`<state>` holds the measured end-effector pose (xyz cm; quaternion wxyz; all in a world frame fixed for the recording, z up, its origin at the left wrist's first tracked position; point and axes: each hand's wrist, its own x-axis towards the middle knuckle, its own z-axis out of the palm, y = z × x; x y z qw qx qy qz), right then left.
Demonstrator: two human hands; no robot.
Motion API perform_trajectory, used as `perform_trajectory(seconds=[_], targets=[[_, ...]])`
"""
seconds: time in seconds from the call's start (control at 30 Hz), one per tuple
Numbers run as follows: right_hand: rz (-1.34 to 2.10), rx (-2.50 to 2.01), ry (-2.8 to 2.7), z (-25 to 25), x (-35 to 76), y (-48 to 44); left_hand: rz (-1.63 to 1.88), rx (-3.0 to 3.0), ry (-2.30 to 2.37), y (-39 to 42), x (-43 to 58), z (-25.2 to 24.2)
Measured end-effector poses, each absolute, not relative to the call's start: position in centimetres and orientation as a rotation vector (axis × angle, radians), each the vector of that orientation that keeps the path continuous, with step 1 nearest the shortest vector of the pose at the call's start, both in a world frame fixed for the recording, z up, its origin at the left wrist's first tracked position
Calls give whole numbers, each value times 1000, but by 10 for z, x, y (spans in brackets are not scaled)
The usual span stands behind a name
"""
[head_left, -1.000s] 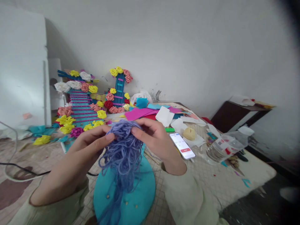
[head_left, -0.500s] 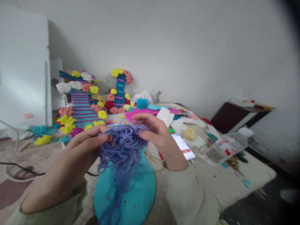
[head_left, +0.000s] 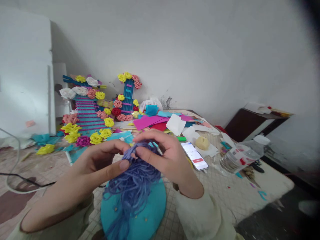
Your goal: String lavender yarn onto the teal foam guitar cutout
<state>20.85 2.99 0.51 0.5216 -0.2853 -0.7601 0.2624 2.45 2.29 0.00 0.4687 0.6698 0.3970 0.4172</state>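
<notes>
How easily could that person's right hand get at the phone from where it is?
Probably yes, easily: the phone lies screen up just beside the right hand, with nothing seen lying on it. The hand would likely need to let go of the purple yarn first.

Fuzzy, matt yarn (head_left: pixel 137 178), smooth matt turquoise board (head_left: pixel 155 203), crinkled paper flowers (head_left: pixel 100 95), glossy-screened phone (head_left: pixel 194 156), clear shiny plastic bottle (head_left: pixel 241 155).
</notes>
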Motion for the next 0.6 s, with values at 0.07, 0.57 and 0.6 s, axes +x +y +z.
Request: perform_trajectory(seconds=[0.07,0.57,0.6], targets=[[473,-636,-1758,3,206,30,1069,1639,1006,24,26,-1],[455,-596,-1747,4,205,26,1211,1728,1151,26,27,-1],[501,-590,-1709,4,205,26,1211,1740,1144,26,27,-1]])
